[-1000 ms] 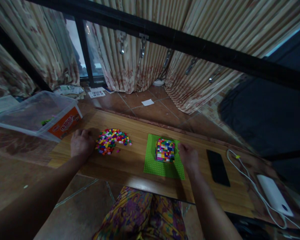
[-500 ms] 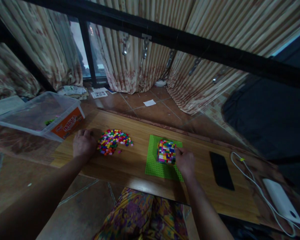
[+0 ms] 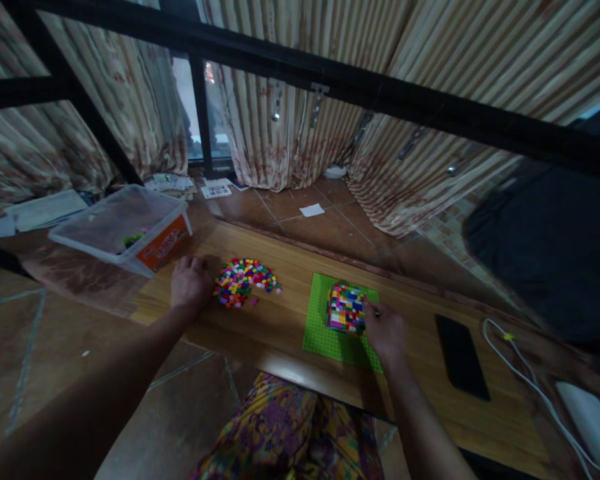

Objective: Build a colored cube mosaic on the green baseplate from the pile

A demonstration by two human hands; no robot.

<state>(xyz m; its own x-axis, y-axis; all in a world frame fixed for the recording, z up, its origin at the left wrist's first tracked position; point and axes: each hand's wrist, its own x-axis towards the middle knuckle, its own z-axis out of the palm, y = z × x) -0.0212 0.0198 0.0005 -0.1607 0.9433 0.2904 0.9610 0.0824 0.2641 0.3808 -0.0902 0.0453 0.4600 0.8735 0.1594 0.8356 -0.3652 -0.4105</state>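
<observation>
My left hand point(image 3: 191, 283) rests on the table just left of a loose pile of small coloured toy bricks point(image 3: 235, 283). Its fingers are curled in, and anything inside them is hidden. On a green studded baseplate point(image 3: 316, 337) stands a block built of many coloured bricks point(image 3: 346, 308). At the right side of that block is my right hand point(image 3: 387, 332), fingers drawn together in a pinch. A small dark bit shows by its fingertips, too blurred to name.
A clear plastic box point(image 3: 117, 223) with an orange label stands past the table's left end. A black phone-like slab point(image 3: 461, 357) lies right of the baseplate. Further right are a white cable point(image 3: 520, 380) and a white device point(image 3: 590, 423). A dark metal bar point(image 3: 300, 57) crosses beyond the table.
The whole view has shifted, so the scene sits further right. Both hands keep nearly the same places beside the pile and the brick block; the right fingertips seem slightly further from the block.
</observation>
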